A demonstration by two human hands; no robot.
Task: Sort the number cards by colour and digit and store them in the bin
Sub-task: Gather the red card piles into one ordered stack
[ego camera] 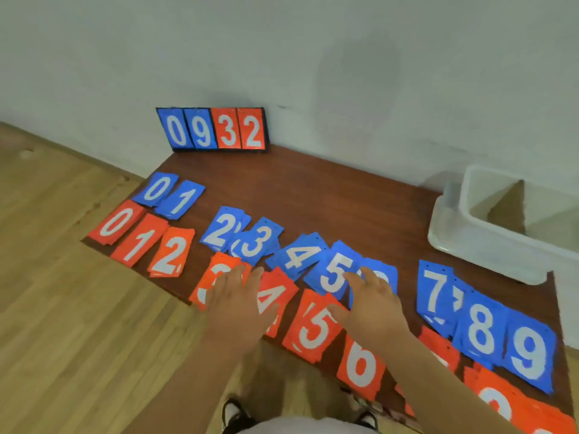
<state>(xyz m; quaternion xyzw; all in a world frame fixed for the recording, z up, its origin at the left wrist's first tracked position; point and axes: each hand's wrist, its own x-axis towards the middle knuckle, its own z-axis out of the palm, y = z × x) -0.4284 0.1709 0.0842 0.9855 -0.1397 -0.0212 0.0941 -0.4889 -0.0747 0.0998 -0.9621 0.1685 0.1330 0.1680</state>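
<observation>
We are holding both forearms stretched forward over the near edge of the worktop (313,198), palms down. Our left hand (238,305) is lying flat across the red 3 pile (216,270) and hiding most of its digit, with its fingers (233,275) straight and a little apart. Its edge is reaching the red 4 pile (279,292) just beside it. Our right hand (372,303) is lying over the blue 6 pile (383,275), fingers straight and close together. Its thumb is pointing out towards the red 5 pile (315,327). Neither hand is gripping a card; motion blur is keeping us from telling how firmly they are pressing.

The number cards are lying in small fanned piles in two rows running from the far left corner to the near right corner. The blue row is going from blue 0 (155,188) through blue 5 (333,274) to blue 9 (529,352), each with a white digit. The red row is lying nearer us, from red 0 (116,222) to red 6 (360,364). More red piles are showing partly at the near right corner.

A scoreboard (211,129) is standing at the far edge against the wall, showing 0 9 3 2. The white bin (470,239) is sitting by the far right corner, well apart from both hands.
</observation>
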